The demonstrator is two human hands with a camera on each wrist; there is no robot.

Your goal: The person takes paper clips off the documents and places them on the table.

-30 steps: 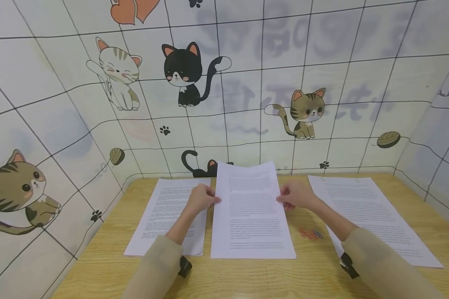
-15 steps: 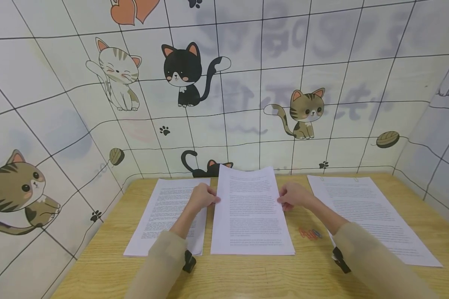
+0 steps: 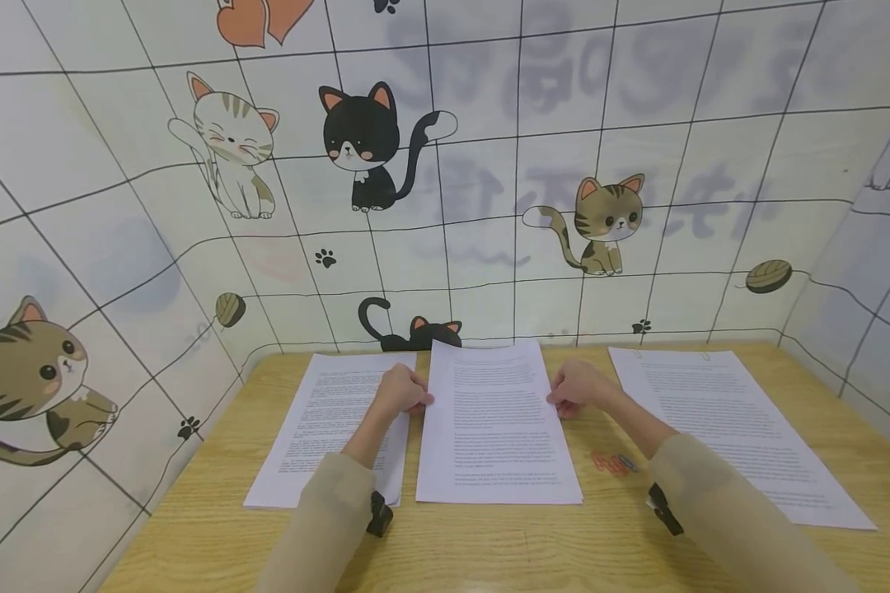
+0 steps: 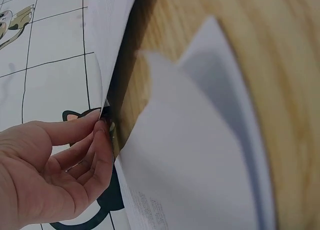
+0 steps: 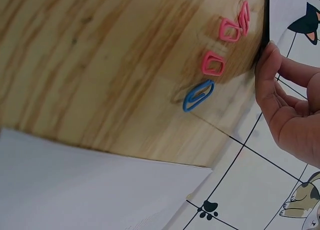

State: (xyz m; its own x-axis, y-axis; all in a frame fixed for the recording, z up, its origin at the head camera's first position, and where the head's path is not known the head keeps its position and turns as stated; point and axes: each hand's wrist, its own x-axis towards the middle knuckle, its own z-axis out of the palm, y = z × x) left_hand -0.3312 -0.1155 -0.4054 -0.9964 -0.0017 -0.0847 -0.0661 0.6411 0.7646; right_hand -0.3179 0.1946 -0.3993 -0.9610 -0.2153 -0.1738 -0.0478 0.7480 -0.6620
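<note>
In the head view, printed sheets of paper stand in the middle, tilted, with their lower edge close over the table. My left hand pinches their left edge between thumb and fingers, as the left wrist view also shows at the edge of the paper. On the opposite side my right hand pinches the right edge; in the right wrist view its fingertips are at the paper's border. Below and right of the sheets lie paper clips, pink ones and a blue clip.
A printed stack lies to the left, partly under my left forearm; its corner looks lifted in the left wrist view. On the right lies another stack with clips on its top edge. A cat-patterned cloth hangs behind the wooden table.
The top edge of the middle sheets has come down, and their lower edge has moved slightly away from me. Both hands keep their grip in nearly the same place while the forearms shift inward.
</note>
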